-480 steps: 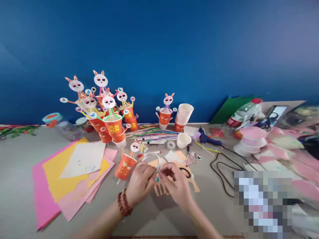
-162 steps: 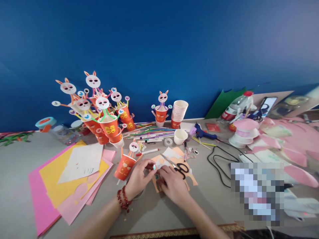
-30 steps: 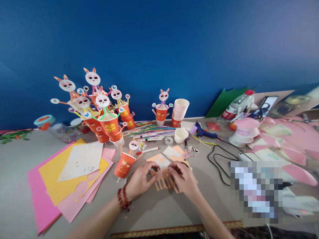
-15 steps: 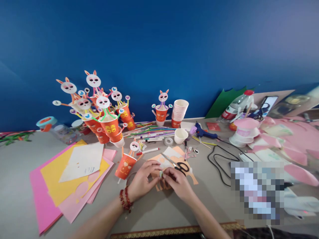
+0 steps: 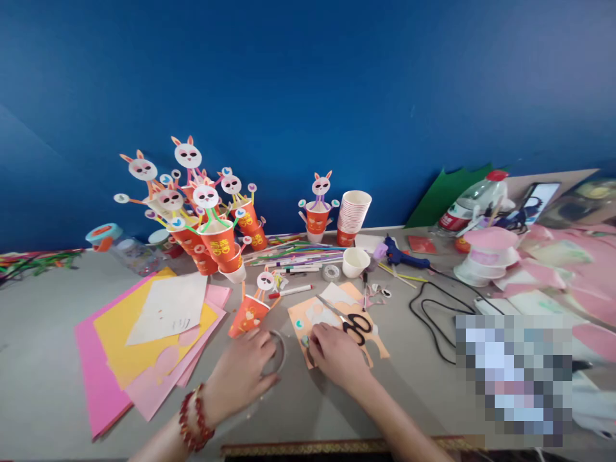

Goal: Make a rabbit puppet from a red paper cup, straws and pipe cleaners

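- Currently your left hand [image 5: 243, 372] lies low over the grey table [image 5: 43, 385], palm down, beside the clear tape ring [image 5: 282, 360]. Your thumb stands apart from the bent fingers, and the near rim of the ring shows in that gap; whether you have hold of it, you can't tell from this angle.
- Your left knuckles overlap the lower part of a tilted orange cup [image 5: 248, 314] with a small rabbit head [image 5: 265, 280] above it; contact can't be made out.
- Your beaded bracelet [image 5: 196, 417] sits on the left wrist.
- Your right hand [image 5: 337, 353] rests over the peach sheet [image 5: 356, 295], fingers curled down and inward. Its fingertips come right beside a round sticker [image 5: 305, 341]; you can't tell whether they pinch anything, as the hand covers the spot.
- Another sticker, with a teal mark [image 5: 299, 324], lies on the same sheet, near its left edge.
- Black-handled scissors [image 5: 350, 326] lie across the sheet, just beyond your right hand, blades pointing away to the left.
- Past the sheet you have a red-capped marker [image 5: 293, 291], a small tape roll [image 5: 331, 273] and a white cup [image 5: 356, 268].
- To your left, coloured papers [image 5: 99, 378] overlap, with rabbit-topped cups [image 5: 219, 247] clustered behind them.
- To your right, a blue glue gun [image 5: 407, 258] lies with its black cord [image 5: 414, 308] looping towards you.
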`<state>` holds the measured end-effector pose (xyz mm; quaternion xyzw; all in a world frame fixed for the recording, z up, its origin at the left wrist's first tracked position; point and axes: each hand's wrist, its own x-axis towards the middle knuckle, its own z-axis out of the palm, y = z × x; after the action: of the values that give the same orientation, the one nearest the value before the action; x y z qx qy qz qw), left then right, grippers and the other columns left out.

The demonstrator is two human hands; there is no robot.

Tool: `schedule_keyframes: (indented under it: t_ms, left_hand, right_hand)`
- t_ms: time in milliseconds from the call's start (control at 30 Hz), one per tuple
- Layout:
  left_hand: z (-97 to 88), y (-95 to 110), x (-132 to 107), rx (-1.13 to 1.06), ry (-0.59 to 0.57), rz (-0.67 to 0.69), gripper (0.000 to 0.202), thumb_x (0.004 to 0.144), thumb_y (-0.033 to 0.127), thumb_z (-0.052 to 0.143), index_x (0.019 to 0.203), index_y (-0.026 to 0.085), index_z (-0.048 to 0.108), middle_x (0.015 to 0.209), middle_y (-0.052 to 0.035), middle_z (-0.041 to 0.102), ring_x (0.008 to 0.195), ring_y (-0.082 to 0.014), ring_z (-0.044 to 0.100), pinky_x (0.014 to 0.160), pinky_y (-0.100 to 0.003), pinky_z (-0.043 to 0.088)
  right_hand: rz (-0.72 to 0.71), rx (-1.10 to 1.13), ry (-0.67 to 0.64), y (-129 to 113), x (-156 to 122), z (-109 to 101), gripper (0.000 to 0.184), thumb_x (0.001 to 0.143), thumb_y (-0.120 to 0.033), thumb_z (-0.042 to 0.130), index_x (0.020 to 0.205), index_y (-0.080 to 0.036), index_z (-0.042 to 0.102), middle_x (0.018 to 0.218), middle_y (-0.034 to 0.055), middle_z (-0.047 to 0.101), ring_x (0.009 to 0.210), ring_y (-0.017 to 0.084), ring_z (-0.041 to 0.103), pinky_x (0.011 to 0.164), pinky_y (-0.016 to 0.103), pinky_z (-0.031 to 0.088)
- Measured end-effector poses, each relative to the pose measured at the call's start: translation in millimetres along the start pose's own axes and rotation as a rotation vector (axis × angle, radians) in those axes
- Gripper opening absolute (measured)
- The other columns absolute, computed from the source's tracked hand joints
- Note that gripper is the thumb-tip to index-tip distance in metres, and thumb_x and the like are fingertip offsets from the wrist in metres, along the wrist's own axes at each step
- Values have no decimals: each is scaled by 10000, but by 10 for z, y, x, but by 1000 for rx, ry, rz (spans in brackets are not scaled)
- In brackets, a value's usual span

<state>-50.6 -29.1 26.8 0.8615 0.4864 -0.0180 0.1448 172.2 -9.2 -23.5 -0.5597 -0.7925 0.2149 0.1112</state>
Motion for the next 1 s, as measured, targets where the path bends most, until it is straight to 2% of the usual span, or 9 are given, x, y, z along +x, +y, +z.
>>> schedule_keyframes:
  t_ms: [167, 333, 467, 533, 600, 700, 767, 867, 1000]
  left_hand:
    - [162, 41, -186, 14, -84, -49, 99, 861, 176, 568, 932, 164, 635, 1065, -101, 638, 1030, -284, 568, 894, -418, 456]
    - [139, 33, -202, -154, 59, -15, 98, 867, 126, 491, 898, 178, 569, 969, -69, 628, 939, -243, 568, 854, -381, 450]
    - [26, 74, -151, -407, 111, 16, 46, 890, 174, 490, 885, 201, 527, 884, -25, 619, 837, -194, 570, 751, -309, 438]
    - [-20, 126, -107, -529, 113, 28, 22, 892, 192, 508, 888, 206, 525, 862, -11, 619, 816, -175, 573, 737, -280, 435]
    - [-51, 188, -57, -640, 112, 45, 20, 900, 202, 514, 884, 206, 525, 843, 1, 613, 793, -156, 572, 729, -254, 437]
    - [-61, 274, 10, -780, 117, 93, 64, 931, 234, 497, 916, 203, 551, 834, 3, 616, 781, -142, 576, 735, -235, 449]
    - [-36, 313, 41, -831, 136, 107, 111, 950, 258, 484, 930, 200, 576, 811, 3, 629, 773, -141, 587, 736, -233, 456]
    - [44, 338, 65, -806, 256, 54, 149, 962, 264, 471, 918, 199, 598, 783, 0, 642, 730, -141, 597, 697, -232, 462]
    - [152, 350, 91, -608, 508, 31, 102, 952, 240, 495, 975, 201, 586, 885, -41, 661, 820, -180, 617, 735, -276, 484]
  right_hand:
    - [10, -31, 18, -2, 26, 34, 113, 866, -121, 529, 834, -162, 629, 826, 78, 678, 761, 218, 642, 635, 271, 356]
    - [-5, -9, 59, 17, -19, -16, 91, 873, -150, 540, 831, -172, 617, 837, 63, 668, 725, 200, 633, 624, 262, 395]
    - [-273, 281, 162, -33, -134, -146, 242, 911, -150, 495, 1130, -194, 591, 1149, 106, 646, 657, 139, 619, 657, 263, 482]
    - [-429, 367, 182, -58, -176, -186, 365, 886, -107, 511, 1224, -235, 567, 1255, 104, 620, 819, 173, 663, 764, 292, 517]
    - [-506, 420, 253, -60, -192, -188, 371, 874, -79, 519, 1195, -251, 592, 1193, 82, 662, 1025, 219, 645, 878, 329, 511]
    - [-495, 521, 376, -23, -190, -156, 318, 897, -79, 512, 1147, -246, 613, 1082, 71, 700, 1075, 218, 635, 916, 337, 511]
    - [-471, 545, 411, -2, -192, -152, 332, 904, -76, 503, 1170, -246, 605, 1120, 83, 686, 1094, 220, 627, 919, 343, 514]
    - [-434, 574, 445, -18, -213, -182, 375, 907, -68, 484, 1232, -235, 567, 1232, 121, 611, 1139, 233, 591, 859, 331, 537]
    - [-356, 642, 485, -97, -247, -205, 217, 922, -109, 519, 1092, -221, 593, 1093, 107, 595, 948, 207, 623, 761, 308, 540]
